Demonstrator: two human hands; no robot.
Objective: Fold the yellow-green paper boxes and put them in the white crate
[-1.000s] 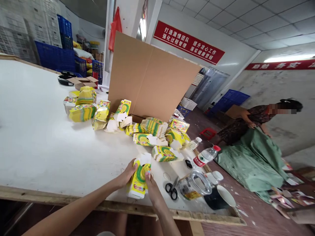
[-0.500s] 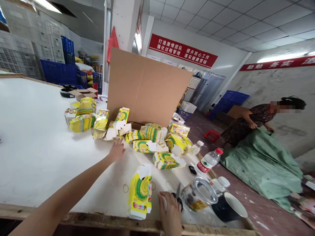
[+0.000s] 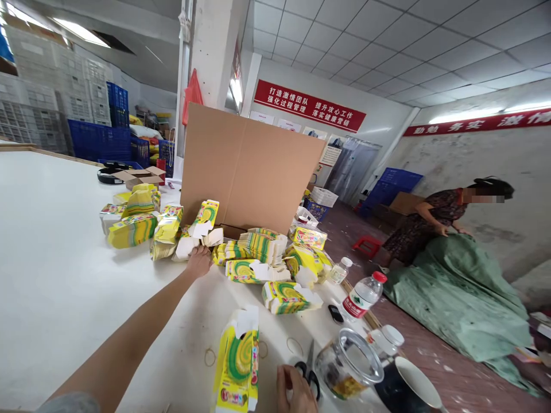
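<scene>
My left hand (image 3: 200, 262) reaches forward to the pile, its fingers stretched out at the white flaps of a flattened yellow carton (image 3: 187, 246). Whether it grips the carton is not clear. Close to the near edge, my right hand (image 3: 297, 391) rests on the table with fingers curled; a pale bit shows between thumb and fingers, too small to name. Black-handled scissors (image 3: 309, 376) lie right beside it. Left of that hand is a yellow-green carton stack (image 3: 236, 361) with white flaps. Bundled cartons (image 3: 263, 244) lie in front of a brown cardboard sheet (image 3: 247, 169).
On the right stand a clear jar (image 3: 346, 367), a dark cup (image 3: 407, 384) and a red-capped bottle (image 3: 364, 295). A small black object (image 3: 336, 313) lies near the bottle. Rubber bands (image 3: 295, 345) lie on the white table. A person (image 3: 434, 215) bends over green cloth beyond it.
My left hand has moved forward to the carton flaps. The right hand stays beside the scissors. The view has tilted up slightly, and the person at the right still handles the green cloth.
</scene>
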